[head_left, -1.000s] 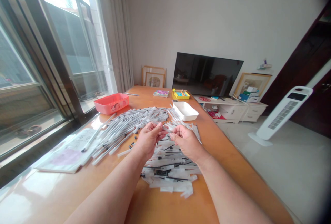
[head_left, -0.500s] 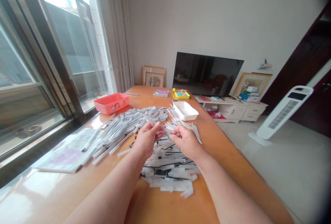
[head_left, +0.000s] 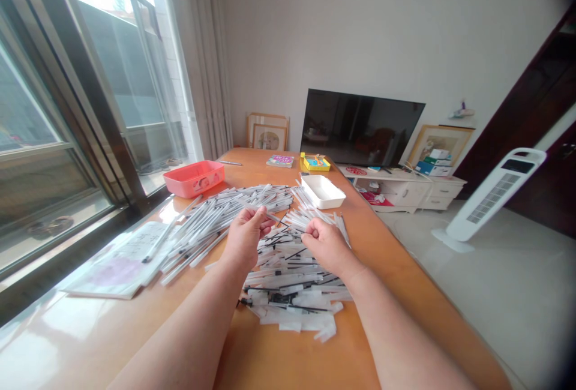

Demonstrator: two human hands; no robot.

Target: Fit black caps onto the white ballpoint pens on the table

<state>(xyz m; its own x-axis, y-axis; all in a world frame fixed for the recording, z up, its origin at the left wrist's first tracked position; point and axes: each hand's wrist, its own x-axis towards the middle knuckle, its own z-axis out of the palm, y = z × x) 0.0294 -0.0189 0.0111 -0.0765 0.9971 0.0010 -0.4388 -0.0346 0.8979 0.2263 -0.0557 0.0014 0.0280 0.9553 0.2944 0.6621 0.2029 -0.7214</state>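
My left hand [head_left: 247,231] is closed with thumb and fingers on a whitish pen barrel [head_left: 266,216]. A thin dark pen refill [head_left: 282,222] runs from the barrel's end toward my right hand [head_left: 324,240], whose thumb and forefinger are pinched at its far side; the very tip there is blurred. Below both hands spreads a pile of clear plastic pieces and dark refills [head_left: 292,282]. Beyond my left hand lies a heap of whitish pens with dark ends [head_left: 211,222]. More pale tubes [head_left: 301,217] lie just past my right hand.
A pink-red plastic basket [head_left: 193,180] stands at the table's left edge, a white tray [head_left: 323,192] at the right. A booklet [head_left: 112,264] lies at left under some pens. Farther back are a yellow box [head_left: 315,164] and a pink-covered book [head_left: 279,161].
My hands have drawn apart, the left one moving left and the right slightly right. A dark stretch of refill now shows between them.
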